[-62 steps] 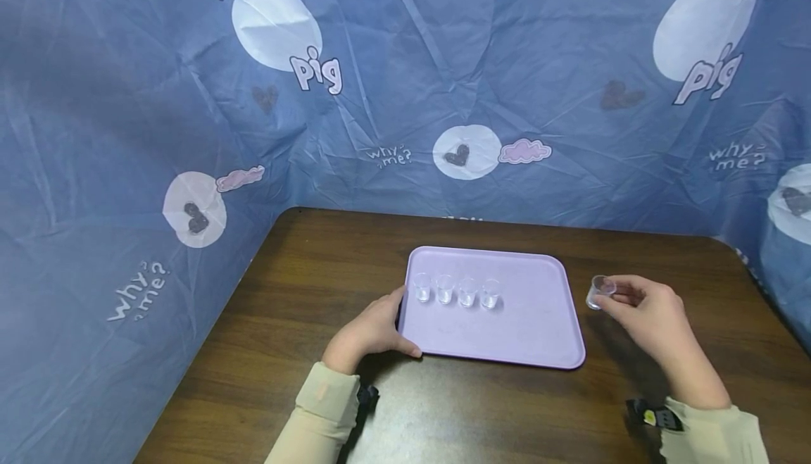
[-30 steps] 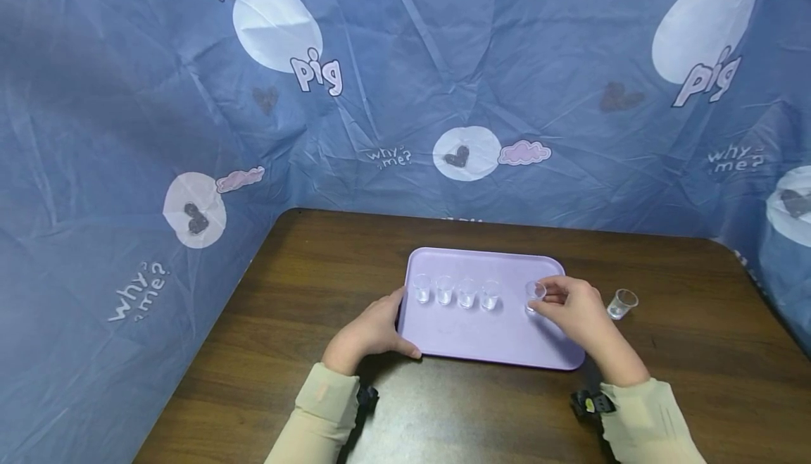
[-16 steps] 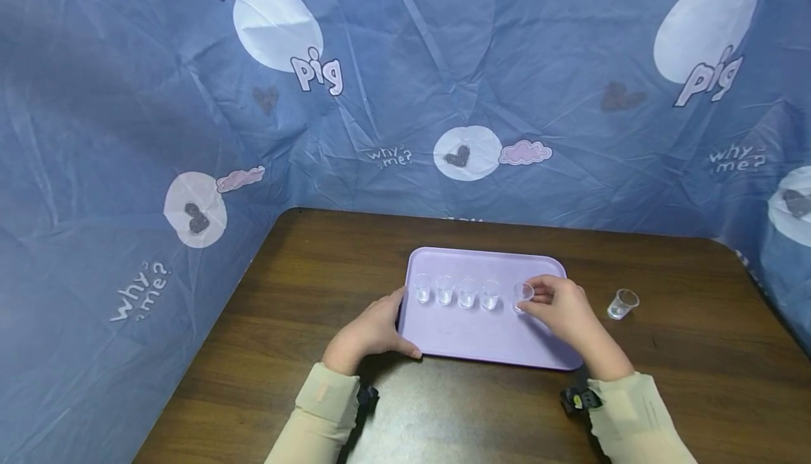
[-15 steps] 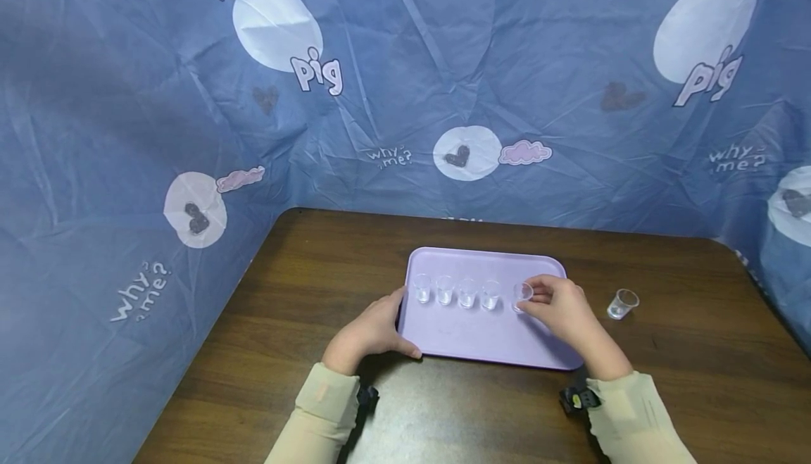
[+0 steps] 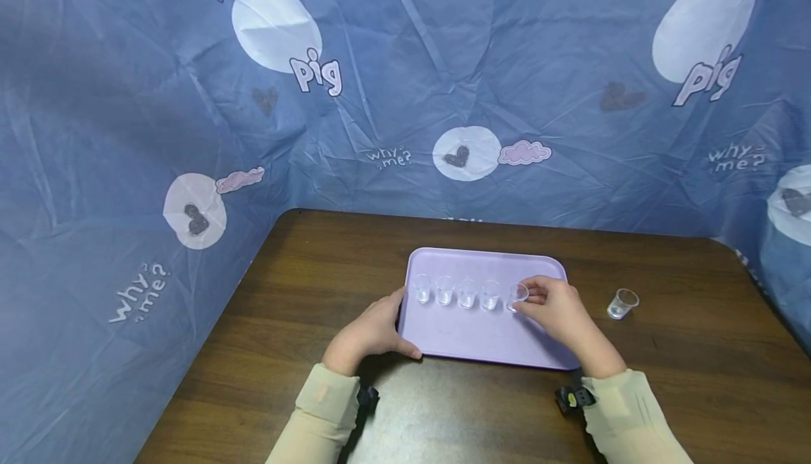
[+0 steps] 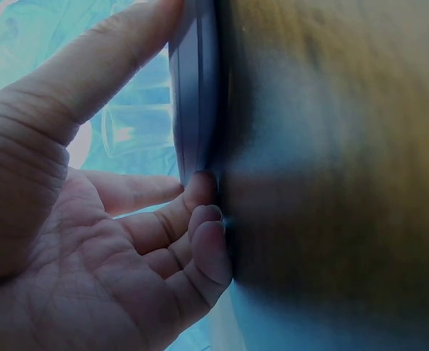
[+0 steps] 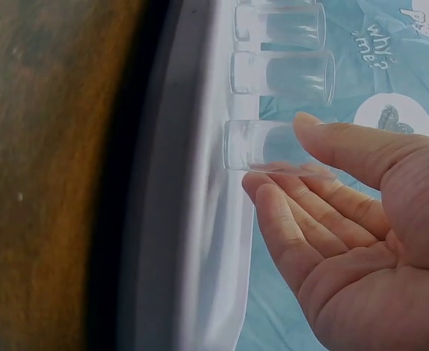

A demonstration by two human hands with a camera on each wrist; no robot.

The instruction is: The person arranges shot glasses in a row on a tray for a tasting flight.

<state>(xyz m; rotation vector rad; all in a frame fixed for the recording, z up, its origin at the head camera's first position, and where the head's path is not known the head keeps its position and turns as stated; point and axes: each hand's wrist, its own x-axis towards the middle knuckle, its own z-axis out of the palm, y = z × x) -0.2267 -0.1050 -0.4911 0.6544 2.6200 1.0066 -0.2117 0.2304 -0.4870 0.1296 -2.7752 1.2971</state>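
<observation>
My right hand (image 5: 560, 312) pinches a small clear shot glass (image 5: 514, 298) between thumb and fingers. It stands upright at the right end of a row of several matching glasses (image 5: 467, 295) on the lilac tray (image 5: 481, 341). The right wrist view puts the glass base (image 7: 236, 145) at the tray surface, the thumb near its rim and fingers on the other side. My left hand (image 5: 370, 327) holds the tray's near left corner, thumb on the front edge, fingers along the left side. In the left wrist view, curled fingertips (image 6: 211, 252) lie low against the tray's edge.
One more clear shot glass (image 5: 623, 304) stands on the brown wooden table (image 5: 697, 351), right of the tray. A blue printed cloth (image 5: 380, 98) hangs behind the table and along its left side.
My right hand has carried the glass from right of the tray leftward to the row's end, uncovering the other glass on the table. The left hand and tray have stayed put.
</observation>
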